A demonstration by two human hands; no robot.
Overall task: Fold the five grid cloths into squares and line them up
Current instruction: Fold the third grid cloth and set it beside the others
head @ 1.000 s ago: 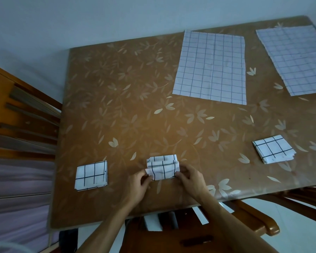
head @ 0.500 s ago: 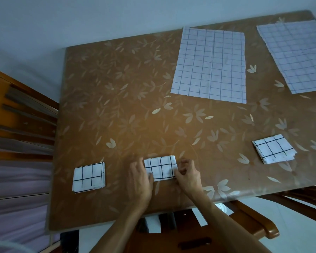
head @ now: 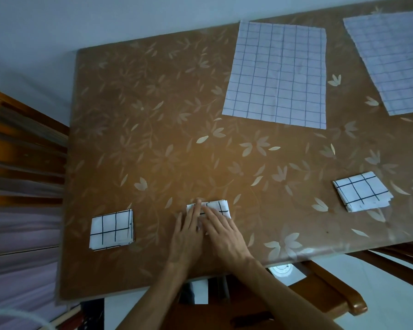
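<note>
Near the table's front edge lies a folded grid cloth (head: 221, 206), mostly covered by my hands. My left hand (head: 187, 231) and my right hand (head: 221, 231) press flat on it with straight fingers, side by side. A second folded square (head: 111, 229) sits to the left, and a third folded square (head: 362, 191) lies at the right, turned slightly. Two unfolded grid cloths lie at the back: one (head: 277, 72) in the middle right, another (head: 391, 55) at the far right, cut off by the frame.
The brown table (head: 153, 129) has a leaf pattern. A wooden chair (head: 320, 289) stands under its front edge by my arms, and another wooden chair (head: 22, 144) stands at the left side. A pale wall runs behind the table.
The last fold was closed onto the middle cloth. My hands moved from its sides onto its top and now press it flat.
</note>
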